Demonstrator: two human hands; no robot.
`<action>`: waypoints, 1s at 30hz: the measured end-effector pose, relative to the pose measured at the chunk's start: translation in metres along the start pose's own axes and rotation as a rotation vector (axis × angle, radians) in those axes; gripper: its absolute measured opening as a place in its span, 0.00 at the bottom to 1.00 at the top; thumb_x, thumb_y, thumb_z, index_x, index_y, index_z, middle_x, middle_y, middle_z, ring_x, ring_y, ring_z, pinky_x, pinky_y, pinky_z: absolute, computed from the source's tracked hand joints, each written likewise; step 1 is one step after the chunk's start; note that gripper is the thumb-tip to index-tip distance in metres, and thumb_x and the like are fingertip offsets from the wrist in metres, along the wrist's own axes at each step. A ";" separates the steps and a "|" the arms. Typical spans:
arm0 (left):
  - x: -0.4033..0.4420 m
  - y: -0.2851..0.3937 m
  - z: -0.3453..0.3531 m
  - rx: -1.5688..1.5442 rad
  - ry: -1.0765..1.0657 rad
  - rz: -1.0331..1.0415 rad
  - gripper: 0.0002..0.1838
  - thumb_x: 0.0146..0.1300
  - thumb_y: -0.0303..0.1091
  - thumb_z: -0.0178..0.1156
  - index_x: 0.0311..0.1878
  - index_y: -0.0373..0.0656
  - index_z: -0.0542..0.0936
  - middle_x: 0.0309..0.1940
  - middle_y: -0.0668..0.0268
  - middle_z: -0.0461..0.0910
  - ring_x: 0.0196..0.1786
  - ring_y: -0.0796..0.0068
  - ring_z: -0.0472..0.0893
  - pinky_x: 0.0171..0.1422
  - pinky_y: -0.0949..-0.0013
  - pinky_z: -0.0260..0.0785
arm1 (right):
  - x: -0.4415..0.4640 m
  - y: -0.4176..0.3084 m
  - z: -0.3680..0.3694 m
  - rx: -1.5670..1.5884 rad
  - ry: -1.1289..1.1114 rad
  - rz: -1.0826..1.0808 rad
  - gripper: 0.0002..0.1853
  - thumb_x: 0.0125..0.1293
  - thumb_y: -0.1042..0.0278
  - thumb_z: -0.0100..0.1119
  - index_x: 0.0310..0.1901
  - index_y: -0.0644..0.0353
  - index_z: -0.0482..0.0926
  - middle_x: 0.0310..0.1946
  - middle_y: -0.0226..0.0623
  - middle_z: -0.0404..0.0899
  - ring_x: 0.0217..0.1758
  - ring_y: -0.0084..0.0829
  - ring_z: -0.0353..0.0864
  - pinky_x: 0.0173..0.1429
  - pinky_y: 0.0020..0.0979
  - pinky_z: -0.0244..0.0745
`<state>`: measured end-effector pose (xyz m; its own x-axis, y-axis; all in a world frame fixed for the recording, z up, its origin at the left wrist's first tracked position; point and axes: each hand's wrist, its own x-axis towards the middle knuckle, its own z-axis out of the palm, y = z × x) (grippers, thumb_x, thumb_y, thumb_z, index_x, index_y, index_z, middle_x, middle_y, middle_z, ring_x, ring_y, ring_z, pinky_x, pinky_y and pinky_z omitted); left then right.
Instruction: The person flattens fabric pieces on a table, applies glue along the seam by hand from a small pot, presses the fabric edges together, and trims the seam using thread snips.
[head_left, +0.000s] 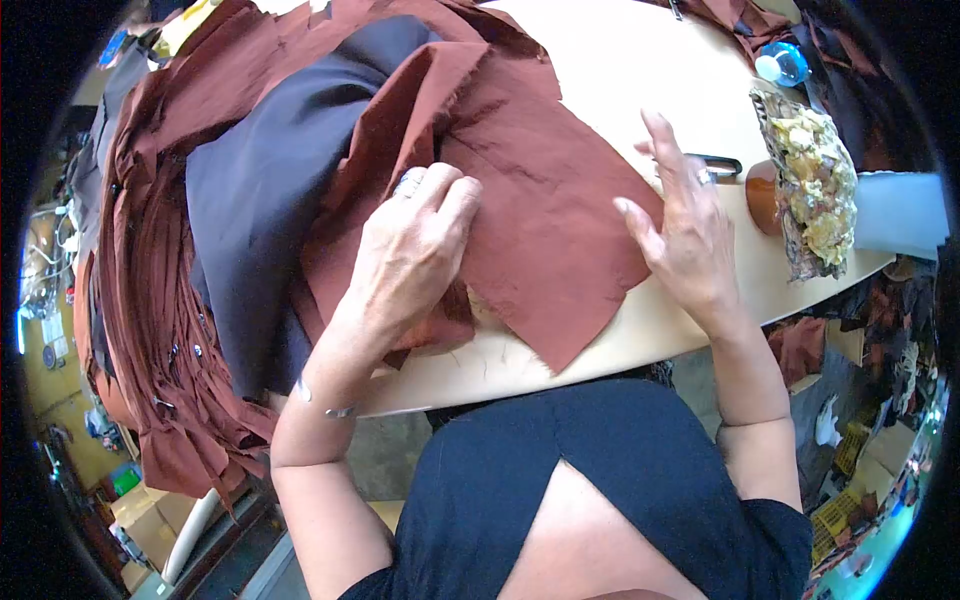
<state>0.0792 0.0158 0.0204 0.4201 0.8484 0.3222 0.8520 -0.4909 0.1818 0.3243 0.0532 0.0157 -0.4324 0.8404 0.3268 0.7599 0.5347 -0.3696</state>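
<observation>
Reddish-brown fabric (560,220) lies across the pale table, with a pointed corner near the front edge. My left hand (415,235) is closed on a fold of this fabric, fingers curled. At the right edge of the cloth, my right hand (685,220) is raised with its fingers apart and holds nothing. Dark navy fabric (280,180) is folded over the brown cloth, left of my left hand. A black-handled tool (715,165) lies just behind my right hand, partly hidden by it.
Layered brown fabric (150,300) hangs over the table's left side. On the right of the table (660,60) stand a crusted, yellowish block (815,190), a brown round object (763,198) and a blue-capped bottle (785,65). Scraps and boxes lie on the floor at right.
</observation>
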 end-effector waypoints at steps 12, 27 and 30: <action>-0.012 -0.026 0.005 0.088 0.005 -0.264 0.10 0.55 0.25 0.52 0.42 0.40 0.75 0.40 0.55 0.73 0.46 0.54 0.73 0.50 0.58 0.68 | 0.146 -0.026 0.077 0.272 0.033 -0.181 0.35 0.54 0.79 0.50 0.65 0.47 0.61 0.49 0.44 0.76 0.49 0.40 0.77 0.56 0.36 0.70; 0.002 -0.019 -0.002 -0.238 0.072 -0.356 0.10 0.62 0.31 0.53 0.43 0.38 0.77 0.37 0.55 0.76 0.42 0.54 0.77 0.47 0.60 0.69 | 0.163 0.008 0.101 1.084 -0.246 0.018 0.30 0.54 0.91 0.39 0.61 0.63 0.66 0.51 0.36 0.73 0.46 0.21 0.74 0.56 0.21 0.69; 0.003 -0.015 -0.003 -0.290 0.079 -0.424 0.10 0.63 0.33 0.53 0.43 0.37 0.77 0.36 0.54 0.77 0.41 0.55 0.78 0.47 0.61 0.69 | 0.163 0.010 0.105 1.150 -0.262 0.027 0.31 0.52 0.91 0.38 0.60 0.63 0.67 0.52 0.35 0.72 0.45 0.20 0.74 0.55 0.21 0.69</action>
<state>0.0666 0.0250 0.0214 0.0224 0.9725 0.2318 0.8157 -0.1519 0.5581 0.2102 0.2045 -0.0257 -0.6115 0.7732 0.1679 -0.0557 0.1696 -0.9839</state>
